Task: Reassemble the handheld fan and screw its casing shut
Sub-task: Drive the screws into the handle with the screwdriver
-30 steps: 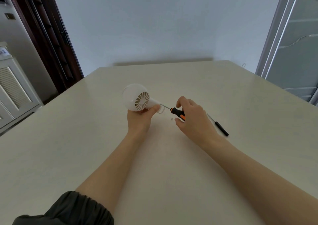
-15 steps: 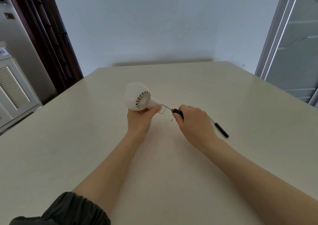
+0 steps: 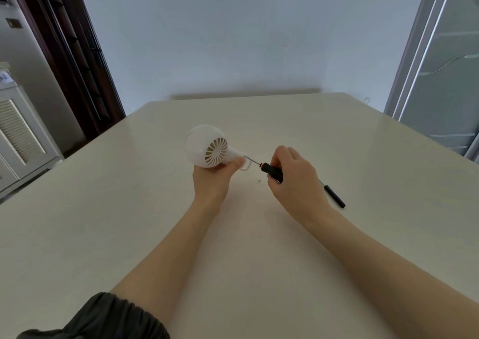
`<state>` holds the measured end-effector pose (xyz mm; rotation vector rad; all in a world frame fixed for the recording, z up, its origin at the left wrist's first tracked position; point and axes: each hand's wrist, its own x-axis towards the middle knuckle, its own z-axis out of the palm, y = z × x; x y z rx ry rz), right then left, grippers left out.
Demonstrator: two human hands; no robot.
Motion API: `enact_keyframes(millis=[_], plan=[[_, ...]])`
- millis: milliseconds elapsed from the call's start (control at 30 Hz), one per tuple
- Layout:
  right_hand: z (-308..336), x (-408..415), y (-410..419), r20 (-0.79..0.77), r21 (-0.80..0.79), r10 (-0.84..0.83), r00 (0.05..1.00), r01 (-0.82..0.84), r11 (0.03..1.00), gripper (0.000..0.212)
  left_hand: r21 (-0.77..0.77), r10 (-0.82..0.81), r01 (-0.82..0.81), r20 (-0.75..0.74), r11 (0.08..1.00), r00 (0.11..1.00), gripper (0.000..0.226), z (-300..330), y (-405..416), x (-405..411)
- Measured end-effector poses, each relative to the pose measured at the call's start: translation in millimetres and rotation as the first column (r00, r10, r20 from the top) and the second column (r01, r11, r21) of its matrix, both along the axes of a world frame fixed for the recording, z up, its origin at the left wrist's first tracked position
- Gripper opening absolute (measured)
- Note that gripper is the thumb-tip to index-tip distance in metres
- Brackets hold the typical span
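Head view: the left hand (image 3: 211, 179) grips the white handheld fan (image 3: 207, 145) from below, above the table (image 3: 129, 209). The right hand (image 3: 295, 180) pinches the orange-and-black screwdriver (image 3: 272, 171), tip at the fan's handle end. Compared with half a second ago, more of the screwdriver handle shows beyond the fingers. A loose screw (image 3: 260, 181) and a second black screwdriver (image 3: 334, 196) lie unmoved.

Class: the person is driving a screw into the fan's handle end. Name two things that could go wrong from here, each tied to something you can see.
1. The left hand holds the fan off the table; if it wobbles, the screwdriver tip may slip off the screw.
2. A loose screw lies just below the right hand; a brush could probably knock it away.
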<state>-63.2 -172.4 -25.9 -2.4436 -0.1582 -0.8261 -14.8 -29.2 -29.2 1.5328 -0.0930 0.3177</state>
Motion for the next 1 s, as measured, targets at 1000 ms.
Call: enact_keyframes(millis=[1000], plan=[[6, -2, -3, 0.118, -0.126, -0.043, 0.992, 0.058, 0.990, 0.008, -0.017, 0.023, -0.023, 0.003, 1.000, 1.000, 0.025, 2, 2, 1]])
